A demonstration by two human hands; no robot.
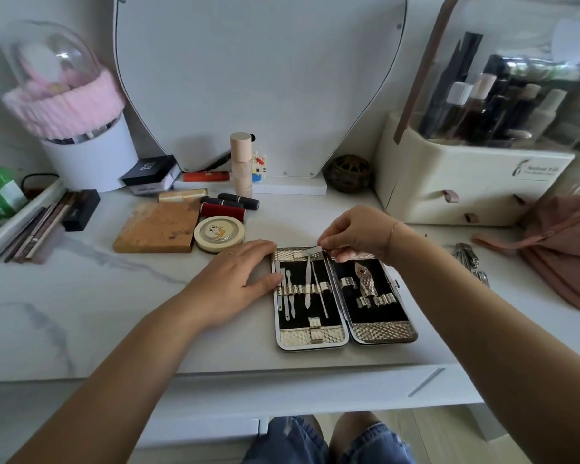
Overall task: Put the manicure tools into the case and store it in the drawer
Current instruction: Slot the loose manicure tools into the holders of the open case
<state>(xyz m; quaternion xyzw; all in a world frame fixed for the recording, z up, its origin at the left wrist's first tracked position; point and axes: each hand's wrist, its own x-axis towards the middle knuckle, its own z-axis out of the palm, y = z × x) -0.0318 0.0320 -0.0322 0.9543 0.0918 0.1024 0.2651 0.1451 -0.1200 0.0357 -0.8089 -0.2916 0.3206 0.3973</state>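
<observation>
The case (315, 339) lies open and flat on the desk (81, 313), right between the two hands. Its left half already has a row of thin tools (307, 289) tucked under a band. Its right half has one bumpy clipper (365, 279) and some bare loops.

The right hand (352, 232) is at the far end of the case. Its thumb and fingers pinch a small flat metal tool (312, 251) (I cannot tell which kind). The tool's tip is just above the top of the left half. The left hand (238, 276) lies flat with straight fingers, and its fingertips touch the left side of the case, most likely to keep it from sliding.

So the step in hand looks like putting tools into their slots, and it is about half done. Next, the tool needs to be lined up with a free slot and pushed under the band.

A few loose tools (466, 259) lie on the desk to the right of the right hand, next to a pink bag (556, 256). They need picking up too. After that the case must be folded shut and put in the drawer (315, 391), which seems to be the white front below both arms.
</observation>
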